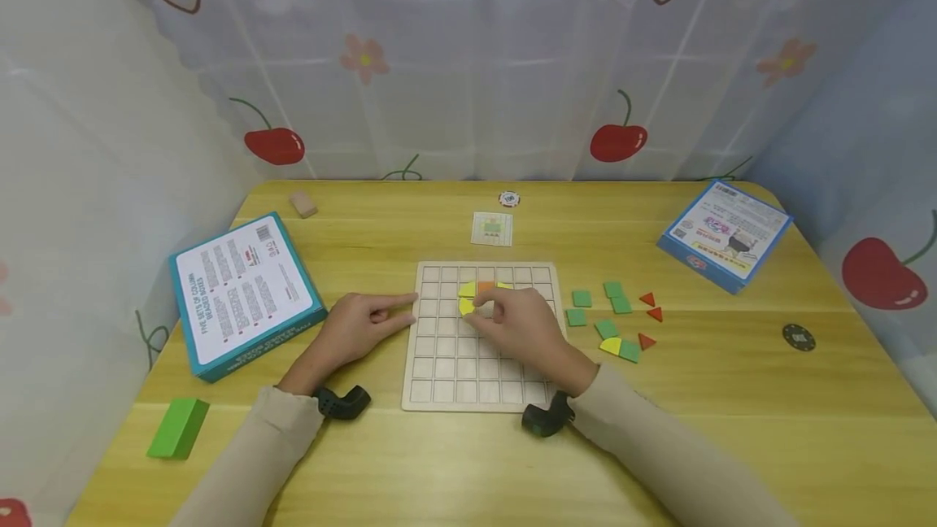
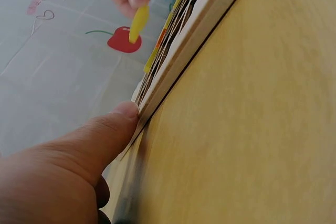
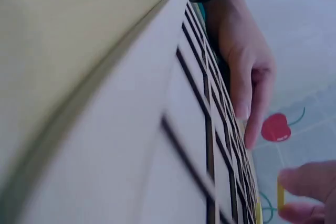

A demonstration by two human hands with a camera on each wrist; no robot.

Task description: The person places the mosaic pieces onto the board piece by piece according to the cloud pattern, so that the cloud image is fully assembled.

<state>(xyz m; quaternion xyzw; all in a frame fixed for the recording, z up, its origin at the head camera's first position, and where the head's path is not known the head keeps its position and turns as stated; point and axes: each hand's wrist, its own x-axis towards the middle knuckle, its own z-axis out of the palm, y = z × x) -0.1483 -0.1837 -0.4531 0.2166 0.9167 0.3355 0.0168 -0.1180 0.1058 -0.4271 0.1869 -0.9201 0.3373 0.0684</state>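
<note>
The right hand (image 1: 523,328) pinches a yellow piece (image 2: 139,23) between thumb and fingertips, above the board (image 1: 444,368); a loose pinch could drop it, and a skewed descent could nudge the orange tile (image 1: 486,287) near those fingertips. The left hand (image 1: 366,322) touches the board's edge, thumb and index finger straight and apart; pushing too hard might shift it. The piece looks thin and flat, its outline partly hidden by fingers.

R hand (image 3: 314,188) partly out-of-frame, R-wrist cam
</note>
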